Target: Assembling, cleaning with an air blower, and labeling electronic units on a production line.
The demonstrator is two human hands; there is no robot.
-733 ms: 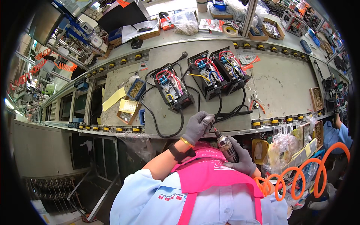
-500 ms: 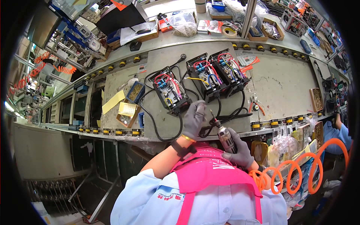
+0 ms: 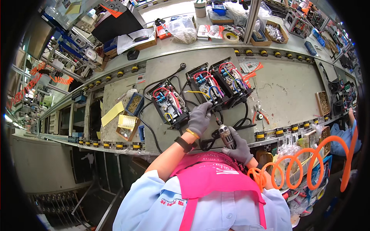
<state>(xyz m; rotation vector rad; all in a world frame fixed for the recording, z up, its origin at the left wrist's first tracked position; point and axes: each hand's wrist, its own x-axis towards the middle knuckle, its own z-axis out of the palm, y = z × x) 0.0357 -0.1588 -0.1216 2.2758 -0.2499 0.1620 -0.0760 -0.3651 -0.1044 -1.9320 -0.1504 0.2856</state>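
Observation:
My left hand (image 3: 199, 118), in a grey glove, has its fingers drawn together at the front edge of the middle black electrical unit (image 3: 211, 85). Whatever they pinch is too small to make out. My gloved right hand (image 3: 242, 149) is wrapped round a power screwdriver (image 3: 226, 137), its bit pointing toward that unit's front, beside the black cable. Another open unit (image 3: 233, 79) stands close on the right, and a third unit (image 3: 169, 101) sits apart on the left. Coloured wires and circuit parts show inside all three.
A grey board (image 3: 154, 65) lies under the units, with black power cables looped about them. Red-handled pliers (image 3: 261, 116) lie to the right. Small parts bins (image 3: 135, 104) stand left. An orange coiled hose (image 3: 287, 169) hangs by my right arm. Rollers (image 3: 260, 136) line the bench edge.
My left hand has come up to the middle unit's front edge. The screwdriver has moved slightly left with my right hand. The whole view has shifted a little.

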